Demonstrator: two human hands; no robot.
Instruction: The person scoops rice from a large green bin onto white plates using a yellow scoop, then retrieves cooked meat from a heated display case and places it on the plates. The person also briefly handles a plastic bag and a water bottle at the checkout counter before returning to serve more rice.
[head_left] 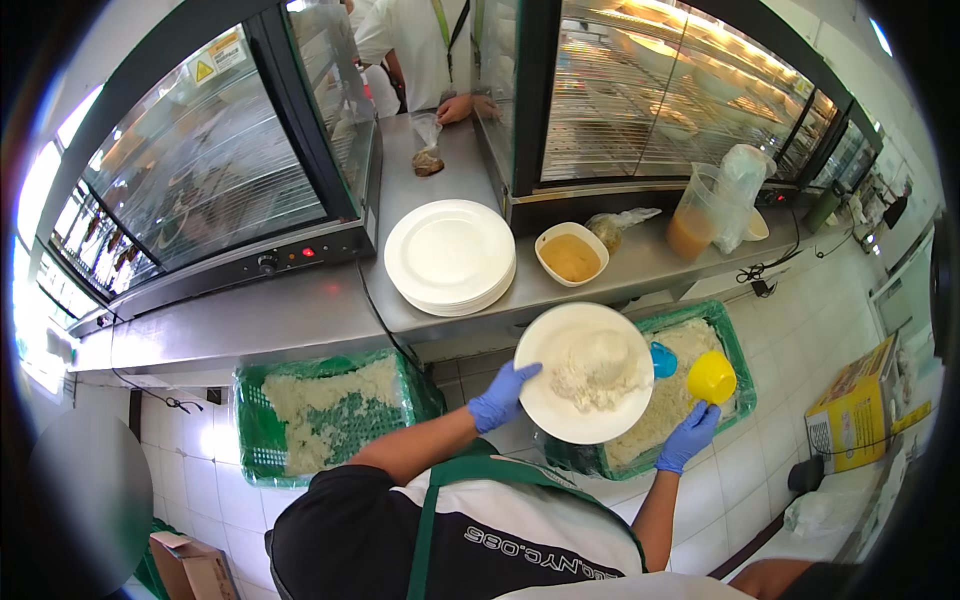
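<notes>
My gloved left hand (pixel 502 398) grips the left rim of a round white plate (pixel 540 405). A rounded mound of white rice (pixel 600 362) sits on the plate, with loose grains around it. Off to the right, my gloved right hand (pixel 688 440) is closed around the handle of a yellow plastic cup (pixel 712 378); its contents cannot be made out. Below the plate is a green crate (pixel 742 372) lined with plastic and holding rice (pixel 640 432), partly hidden by the plate. A blue cup (pixel 663 360) shows at the plate's right edge.
A stack of white plates (pixel 450 250) and a bowl of brown sauce (pixel 572 256) stand on the steel counter (pixel 290 315). Behind are glass display warmers (pixel 640 110). A jug (pixel 692 222) stands right. Another rice crate (pixel 262 420) lies left. Another person's hand (pixel 456 108) is beyond.
</notes>
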